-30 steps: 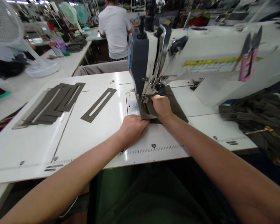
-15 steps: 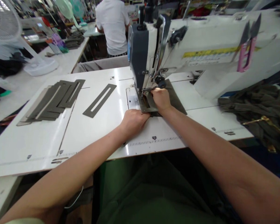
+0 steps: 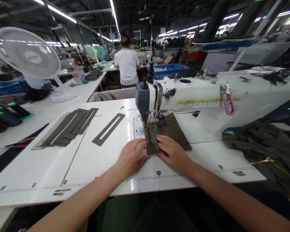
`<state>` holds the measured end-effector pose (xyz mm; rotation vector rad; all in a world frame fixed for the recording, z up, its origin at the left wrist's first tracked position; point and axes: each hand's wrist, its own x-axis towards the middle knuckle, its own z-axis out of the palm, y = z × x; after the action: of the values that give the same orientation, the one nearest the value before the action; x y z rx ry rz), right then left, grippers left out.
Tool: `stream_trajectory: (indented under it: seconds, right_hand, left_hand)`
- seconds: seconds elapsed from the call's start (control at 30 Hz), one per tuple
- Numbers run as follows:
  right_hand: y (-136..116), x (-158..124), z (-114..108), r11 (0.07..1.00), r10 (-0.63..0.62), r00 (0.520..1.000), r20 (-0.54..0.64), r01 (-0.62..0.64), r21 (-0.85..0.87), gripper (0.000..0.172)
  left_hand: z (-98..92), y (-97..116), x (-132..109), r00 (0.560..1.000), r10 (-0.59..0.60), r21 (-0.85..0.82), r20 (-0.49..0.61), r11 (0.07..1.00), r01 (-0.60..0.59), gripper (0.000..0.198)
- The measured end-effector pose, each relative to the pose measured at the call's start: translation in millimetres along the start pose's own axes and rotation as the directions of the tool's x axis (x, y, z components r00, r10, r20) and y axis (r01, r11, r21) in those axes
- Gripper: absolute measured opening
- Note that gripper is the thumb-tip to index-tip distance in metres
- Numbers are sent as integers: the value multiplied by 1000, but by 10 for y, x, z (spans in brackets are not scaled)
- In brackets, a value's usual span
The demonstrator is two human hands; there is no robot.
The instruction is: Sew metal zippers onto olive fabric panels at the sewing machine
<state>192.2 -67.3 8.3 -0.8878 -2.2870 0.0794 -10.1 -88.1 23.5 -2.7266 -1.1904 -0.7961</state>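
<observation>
One dark cloth (image 3: 177, 130) lies partly under the sewing machine (image 3: 143, 100).
The left hand (image 3: 132, 156) touches its left edge and the right hand (image 3: 173, 151) lies on top; I can't tell if either pinches. It looks like sewing; the next move calls for flat, straight cloth.

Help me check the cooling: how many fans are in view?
3: a white round plastic fan at left; farther back, a pale green round fan beside a teal round fan. More may be hidden.
</observation>
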Motion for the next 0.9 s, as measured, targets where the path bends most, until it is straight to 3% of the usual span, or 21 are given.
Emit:
stream_trajectory:
  seconds: [0.13, 0.37, 0.47, 0.53, 0.67, 0.77, 0.9]
  right_hand:
    - [-57, -61, 34, 997, -63, 998, -22, 64, 53, 25]
    - [-75, -65, 35, 992, -67, 995, -69, 73, 99, 26]
    - [-89, -69, 28, 993, -57, 995, -80, 66, 102, 28]
    - [-100, -72, 23, 993, -40, 997, -72, 48, 105, 28]
    - [-117, -69, 13, 994, -31, 998, -51, 37, 107, 28]
    - [-122, -54, 0, 993, -42, 997, -72, 49, 103, 29]
    - [-112, -46, -10, 995, -35, 997, -63, 41, 94, 30]
  left_hand:
    - [52, -32, 112, 986, 155, -19, 60, 988, -154, 20]
    - [20, -25, 156, 944, 299, 108, 138, 943, -315, 23]
    - [18, -17, 188, 934, 293, 120, 207, 939, -321, 22]
    - [37, -8, 192, 948, 234, 106, 216, 960, -261, 19]
    - [115, -23, 142, 986, 121, 50, 118, 991, -128, 28]
    - [139, -56, 122, 980, 191, 24, 56, 981, -193, 26]
    - [71, -49, 190, 961, 250, 76, 117, 963, -260, 23]
